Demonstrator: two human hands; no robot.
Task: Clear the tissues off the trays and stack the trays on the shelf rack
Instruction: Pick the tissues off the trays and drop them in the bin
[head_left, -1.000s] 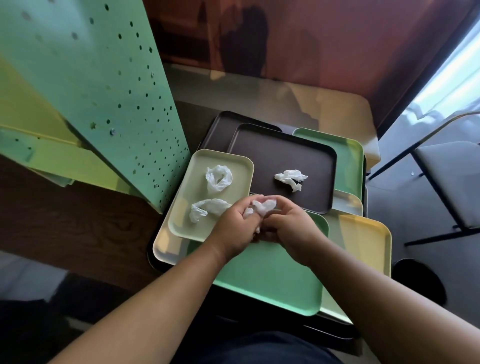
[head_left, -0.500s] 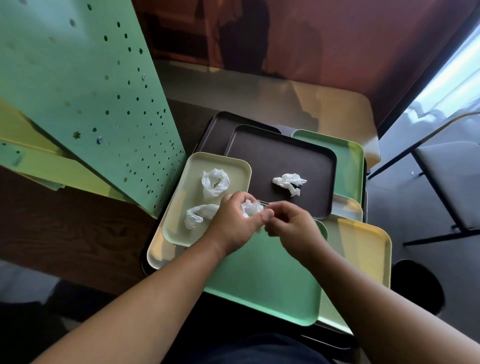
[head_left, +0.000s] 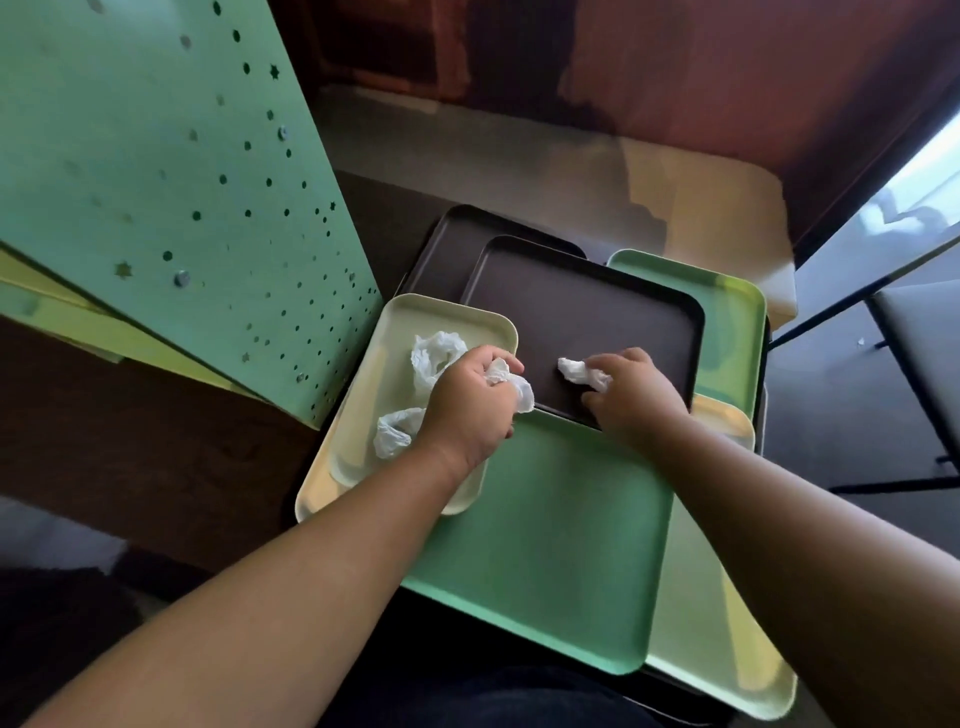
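Several trays lie overlapped on the table. My left hand (head_left: 470, 402) grips a crumpled white tissue (head_left: 511, 382) over the edge of the pale cream tray (head_left: 363, 415). Two more tissues lie on that tray, one (head_left: 434, 353) above my hand and one (head_left: 395, 434) by my wrist. My right hand (head_left: 631, 397) reaches onto the dark brown tray (head_left: 587, 306) and its fingers pinch the tissue (head_left: 579, 371) lying there. A bare green tray (head_left: 545, 545) sits nearest me.
The green perforated side panel of the shelf rack (head_left: 156, 182) stands at the left, close to the cream tray. A second brown tray (head_left: 452, 244), a green tray (head_left: 727, 312) and yellowish trays (head_left: 727, 649) lie underneath. A chair (head_left: 914, 338) stands at the right.
My hands have separated. The left keeps its tissue and shifted slightly left. The right moved forward onto the brown tray and took hold of the tissue there.
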